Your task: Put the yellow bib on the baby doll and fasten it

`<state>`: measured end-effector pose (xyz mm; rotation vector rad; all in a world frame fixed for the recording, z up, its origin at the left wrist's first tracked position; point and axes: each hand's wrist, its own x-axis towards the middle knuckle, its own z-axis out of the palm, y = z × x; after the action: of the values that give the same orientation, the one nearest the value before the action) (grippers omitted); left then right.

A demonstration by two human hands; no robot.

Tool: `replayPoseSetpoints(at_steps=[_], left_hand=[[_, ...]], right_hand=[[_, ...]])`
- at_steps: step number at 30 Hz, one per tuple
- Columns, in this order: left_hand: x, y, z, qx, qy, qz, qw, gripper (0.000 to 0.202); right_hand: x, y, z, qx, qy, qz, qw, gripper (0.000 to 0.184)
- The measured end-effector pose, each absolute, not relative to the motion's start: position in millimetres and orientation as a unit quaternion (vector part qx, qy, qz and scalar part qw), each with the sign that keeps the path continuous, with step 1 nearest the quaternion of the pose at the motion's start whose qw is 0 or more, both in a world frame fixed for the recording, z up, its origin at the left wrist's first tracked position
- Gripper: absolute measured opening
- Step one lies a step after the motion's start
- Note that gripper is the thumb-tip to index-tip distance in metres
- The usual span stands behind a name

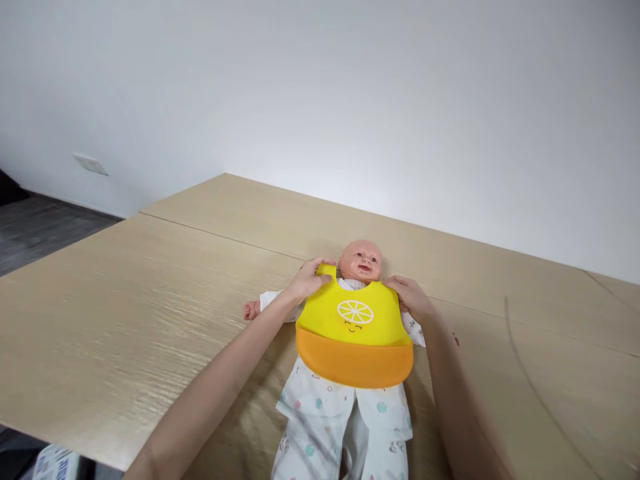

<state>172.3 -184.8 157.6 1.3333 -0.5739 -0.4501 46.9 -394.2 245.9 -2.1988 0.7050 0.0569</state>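
Note:
A baby doll (361, 259) in white printed clothes (320, 420) lies face up on the wooden table (150, 320). Over its chest is a yellow silicone bib (320, 307) with a white citrus slice, a smiling face and an orange catch pocket (355, 360) at the bottom. My left hand (311, 279) pinches the bib's upper left strap beside the doll's neck. On the other side, my right hand (407, 295) grips the bib's upper right corner near the doll's shoulder; its fingertips are partly hidden. The doll's left-side hand (251, 309) rests on the table.
A white wall (380, 113) stands behind the table, with a socket plate (91, 164) low at the left. Dark floor (45, 227) shows past the table's left edge. A white printed package (56, 463) is below the near left edge.

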Motion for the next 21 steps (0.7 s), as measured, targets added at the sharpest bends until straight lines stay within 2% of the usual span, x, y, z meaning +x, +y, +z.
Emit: replayPoseSetpoints(at_steps=[5, 8, 11, 13, 18, 21], left_hand=[[170.1, -184.2, 168.5, 0.579, -0.269, -0.213, 0.74, 0.038], [169.5, -180.5, 174.9, 0.556, -0.29, -0.181, 0.758, 0.036], [169.5, -178.7, 176.4, 0.537, -0.292, -0.155, 0.777, 0.035], [169.8, -181.0, 173.1, 0.541, -0.286, -0.151, 0.776, 0.035], [171.4, -194.4, 156.4, 0.569, -0.271, -0.167, 0.758, 0.035], [173.0, -199.2, 149.5, 0.584, -0.274, -0.172, 0.744, 0.036]], right_hand=[[40.8, -391.7, 263.3, -0.864, 0.283, -0.019, 0.416, 0.029], [29.8, -377.9, 284.9, -0.869, 0.191, -0.119, 0.441, 0.027], [20.2, -365.2, 297.7, -0.871, 0.069, -0.249, 0.417, 0.02], [18.4, -364.9, 294.9, -0.862, 0.044, -0.288, 0.414, 0.018], [28.6, -386.6, 264.4, -0.77, 0.243, -0.198, 0.556, 0.029], [34.6, -396.0, 254.0, -0.742, 0.324, -0.147, 0.568, 0.039]])
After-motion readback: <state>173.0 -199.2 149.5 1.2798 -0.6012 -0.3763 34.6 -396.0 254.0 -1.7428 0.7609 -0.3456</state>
